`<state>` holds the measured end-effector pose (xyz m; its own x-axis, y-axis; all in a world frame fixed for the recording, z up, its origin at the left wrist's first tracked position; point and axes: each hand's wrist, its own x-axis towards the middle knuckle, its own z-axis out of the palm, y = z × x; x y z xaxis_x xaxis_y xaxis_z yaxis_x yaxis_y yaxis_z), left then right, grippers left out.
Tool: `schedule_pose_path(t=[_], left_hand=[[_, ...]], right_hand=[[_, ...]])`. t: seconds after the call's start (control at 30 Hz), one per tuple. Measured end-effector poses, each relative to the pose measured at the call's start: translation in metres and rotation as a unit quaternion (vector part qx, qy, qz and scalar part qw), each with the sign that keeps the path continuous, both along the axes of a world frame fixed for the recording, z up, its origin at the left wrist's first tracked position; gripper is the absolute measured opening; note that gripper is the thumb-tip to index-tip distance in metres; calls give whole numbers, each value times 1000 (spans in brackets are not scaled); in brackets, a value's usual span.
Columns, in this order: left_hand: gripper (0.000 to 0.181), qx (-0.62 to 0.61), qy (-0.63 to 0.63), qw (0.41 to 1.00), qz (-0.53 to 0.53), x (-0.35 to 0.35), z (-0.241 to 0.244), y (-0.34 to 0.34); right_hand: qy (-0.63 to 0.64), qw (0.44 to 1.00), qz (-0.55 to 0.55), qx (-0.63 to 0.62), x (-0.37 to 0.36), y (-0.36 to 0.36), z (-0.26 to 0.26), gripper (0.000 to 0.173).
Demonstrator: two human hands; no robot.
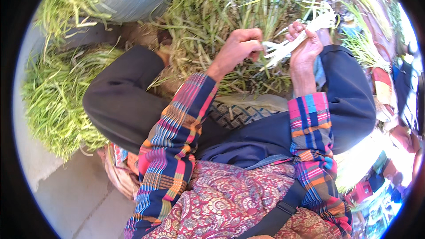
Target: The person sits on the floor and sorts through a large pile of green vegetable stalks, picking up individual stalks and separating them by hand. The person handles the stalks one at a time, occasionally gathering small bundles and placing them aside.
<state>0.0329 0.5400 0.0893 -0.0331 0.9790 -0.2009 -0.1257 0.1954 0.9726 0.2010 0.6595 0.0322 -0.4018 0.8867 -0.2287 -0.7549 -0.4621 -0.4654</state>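
Observation:
My right hand (304, 48), palm up, holds a small bundle of pale stalks (300, 39) between thumb and fingers. The bundle slants across the palm, its looped, leafy end at the upper right. At its lower left the stalks spread into loose ends. There my left hand (240, 46) has its fingers curled in and pinched at the tip of a stalk. Below and beyond both hands lies a wide heap of green and yellowish cut stalks (206, 23). The inner side of the left fingers is partly hidden.
My bent legs in dark trousers (126, 96) frame the heap. More cut greens (63, 103) are piled at the left, beside a grey rounded container (136, 0) with greens on top. A tied bunch (372, 53) lies at the right. A patterned woven seat (239, 116) shows between my legs.

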Motion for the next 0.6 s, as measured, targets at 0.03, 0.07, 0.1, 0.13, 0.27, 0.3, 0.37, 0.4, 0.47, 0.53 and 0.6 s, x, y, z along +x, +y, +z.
schedule_pose_path(t=[0.03,0.07,0.1,0.13,0.27,0.3,0.37,0.4,0.47,0.53,0.6], left_hand=[[11,-5,-7,1000,4,1,-1,1],[12,-13,-12,1000,6,1,-2,1],[12,-32,-22,999,3,1,-3,2],[14,-46,-32,998,-1,2,-4,2],[23,-83,-7,996,-24,6,-2,6],[25,-60,-21,998,-30,8,-1,6],[29,-54,-23,998,-36,8,3,6],[30,-41,-31,998,-42,8,5,6],[33,-14,-48,997,-61,12,7,7],[25,-39,-19,996,-82,18,6,7],[20,-42,29,993,-104,23,2,7]], right_hand=[[4,1000,-27,-14,2,1,2,24],[6,1000,-25,-4,5,3,3,23],[-13,999,-40,-7,8,4,4,23],[-33,998,-54,-12,9,5,5,23],[-25,996,-83,-6,14,7,1,22],[-36,995,-96,1,16,9,-1,22],[-54,992,-117,14,18,13,-5,22],[-55,992,-115,13,19,16,-8,22],[-64,991,-115,12,19,22,-12,22],[-92,985,-149,-8,19,25,-16,24],[-71,987,-145,8,19,24,-18,22]])
